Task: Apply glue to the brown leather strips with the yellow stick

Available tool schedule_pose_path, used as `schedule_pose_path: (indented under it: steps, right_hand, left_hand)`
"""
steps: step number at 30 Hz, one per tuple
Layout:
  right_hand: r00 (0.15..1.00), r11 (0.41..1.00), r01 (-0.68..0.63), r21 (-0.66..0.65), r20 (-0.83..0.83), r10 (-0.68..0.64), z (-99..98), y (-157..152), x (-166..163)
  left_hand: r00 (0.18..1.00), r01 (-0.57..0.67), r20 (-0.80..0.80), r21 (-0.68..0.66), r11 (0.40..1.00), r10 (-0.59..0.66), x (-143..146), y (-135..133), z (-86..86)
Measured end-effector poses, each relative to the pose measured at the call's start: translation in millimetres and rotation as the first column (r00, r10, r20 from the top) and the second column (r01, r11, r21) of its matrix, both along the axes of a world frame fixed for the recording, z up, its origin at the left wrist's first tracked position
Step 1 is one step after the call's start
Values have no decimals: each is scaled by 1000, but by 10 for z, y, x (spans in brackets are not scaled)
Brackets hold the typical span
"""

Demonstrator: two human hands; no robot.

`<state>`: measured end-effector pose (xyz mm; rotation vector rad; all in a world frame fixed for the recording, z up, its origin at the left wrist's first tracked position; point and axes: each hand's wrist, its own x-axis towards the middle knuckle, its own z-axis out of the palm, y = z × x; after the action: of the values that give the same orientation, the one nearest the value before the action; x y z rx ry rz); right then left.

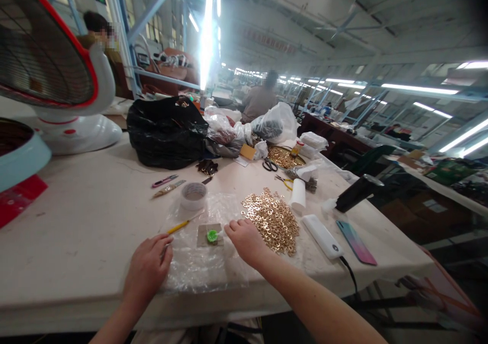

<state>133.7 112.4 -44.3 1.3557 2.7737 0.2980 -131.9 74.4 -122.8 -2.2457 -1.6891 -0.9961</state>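
Left hand point(148, 268) closed on a yellow pencil point(177, 227) left of the green cap point(212, 236), right hand point(246, 240) resting loosely curled, holding nothing, just right of the cap, beside the pile of gold rings point(272, 219), clear plastic sheet point(202, 268) beneath on the tabletop point(76, 242).

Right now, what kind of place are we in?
Probably a factory workshop. Long worktables run under rows of strip lights, a pile of small gold metal rings lies by the right hand, and other workers sit nearby.

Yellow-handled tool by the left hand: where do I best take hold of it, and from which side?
Probably grip the yellow handle at mid-length, coming from above. It lies flat on the plastic sheet, angled away from the left hand, and its near end is hidden there.
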Motion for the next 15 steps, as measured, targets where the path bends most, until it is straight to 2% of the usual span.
schedule_pose_path:
  steps: [15]
  right_hand:
    - [999,1000,28,-1,-43,-28,-33,-17,33]
  left_hand:
    - [1000,5,19,-13,1000,-5,-2,10,18]
